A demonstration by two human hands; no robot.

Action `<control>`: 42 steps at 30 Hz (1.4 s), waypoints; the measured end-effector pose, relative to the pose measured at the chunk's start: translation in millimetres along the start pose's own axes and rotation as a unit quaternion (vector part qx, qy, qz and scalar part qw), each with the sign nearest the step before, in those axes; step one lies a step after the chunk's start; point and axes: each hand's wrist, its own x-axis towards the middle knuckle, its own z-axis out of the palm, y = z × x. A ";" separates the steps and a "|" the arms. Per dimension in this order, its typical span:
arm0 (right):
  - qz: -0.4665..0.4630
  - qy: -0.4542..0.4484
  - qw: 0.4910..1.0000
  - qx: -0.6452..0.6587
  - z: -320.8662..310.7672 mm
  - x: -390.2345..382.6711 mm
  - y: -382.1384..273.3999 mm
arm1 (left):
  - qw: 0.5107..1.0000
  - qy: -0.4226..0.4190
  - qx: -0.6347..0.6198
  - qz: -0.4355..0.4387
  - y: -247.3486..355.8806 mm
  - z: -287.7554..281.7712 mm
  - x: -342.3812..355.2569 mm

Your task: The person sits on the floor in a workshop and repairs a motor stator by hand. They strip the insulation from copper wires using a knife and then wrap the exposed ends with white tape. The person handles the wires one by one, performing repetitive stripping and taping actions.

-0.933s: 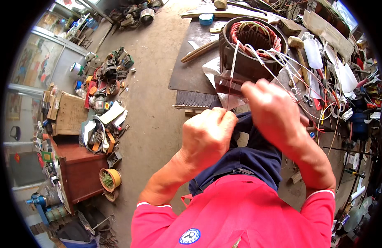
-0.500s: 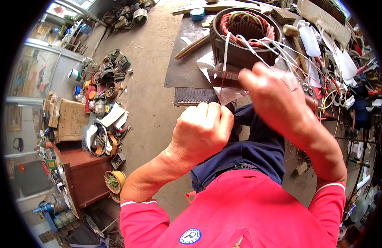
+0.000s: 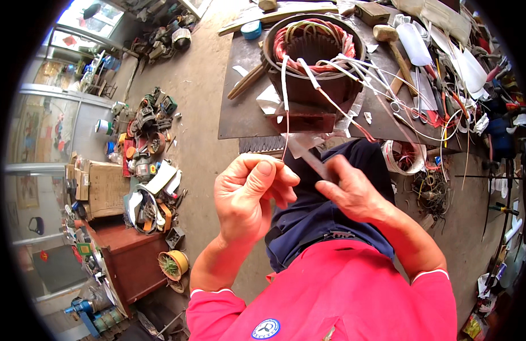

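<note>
The left hand (image 3: 253,196) is curled nearly closed, thumb laid over the bent fingers, and appears to pinch the lower end of a thin reddish lead wire (image 3: 286,122) that drops from the motor stator (image 3: 311,62); the grip itself is hidden behind the fingers. The right hand (image 3: 354,193) is partly closed, thumb and forefinger holding a narrow flat blade (image 3: 309,159) angled up toward that wire, a posture suited to working on its end. The stator sits upright at the near edge of the dark metal worktop (image 3: 240,113), copper windings uppermost, so its many white-sleeved leads (image 3: 377,79) fan out freely toward the right edge. A wooden mallet (image 3: 391,45) lies just beside the stator toward the far right corner, within reach.
</note>
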 end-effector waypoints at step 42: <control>-0.327 0.090 0.856 -0.389 -37.7 23.7 -74.7 | 0.843 -0.024 0.414 0.343 -35.2 -1.0 5.4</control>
